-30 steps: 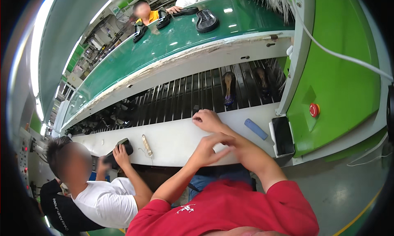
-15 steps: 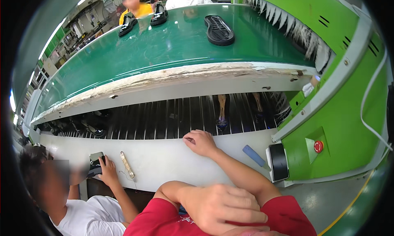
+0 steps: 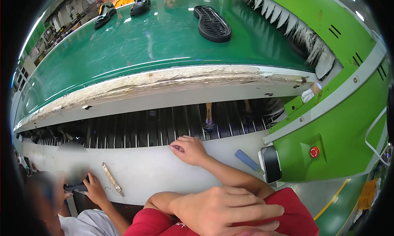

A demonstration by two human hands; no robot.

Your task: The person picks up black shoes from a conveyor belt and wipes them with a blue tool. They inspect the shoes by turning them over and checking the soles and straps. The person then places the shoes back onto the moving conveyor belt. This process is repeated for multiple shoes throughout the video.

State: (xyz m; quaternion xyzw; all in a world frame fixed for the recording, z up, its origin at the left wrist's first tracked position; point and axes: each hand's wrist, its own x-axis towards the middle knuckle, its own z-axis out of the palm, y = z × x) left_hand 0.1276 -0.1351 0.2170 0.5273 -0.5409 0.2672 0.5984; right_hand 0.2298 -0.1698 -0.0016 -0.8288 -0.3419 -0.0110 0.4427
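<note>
My right hand [image 3: 189,149] rests at the far edge of the white worktop [image 3: 156,170], beside the lower slatted conveyor [image 3: 172,125]. Its fingers are curled in; a small dark patch shows between them, and I cannot make out whether it is an object or shadow. My left arm crosses in front of my right one, and my left hand [image 3: 234,207] hangs near my right elbow, fingers stretched out and holding nothing. To the right of my right hand lies a blue-handled tool [image 3: 247,160], close to a black rectangular device [image 3: 270,164].
A black shoe sole [image 3: 212,24] and black shoes [image 3: 106,15] stand on the green belt [image 3: 164,39]. A wrapped stick-like tool [image 3: 111,178] lies left. Beside it, a co-worker's hand [image 3: 96,191] touches a dark sole [image 3: 76,187]. A green machine [image 3: 328,129] bears a red button [image 3: 314,152].
The view has shifted, moving the worktop scene left in the picture. The sole and shoes on the green belt sit further left. My hands keep nearly the same pose.
</note>
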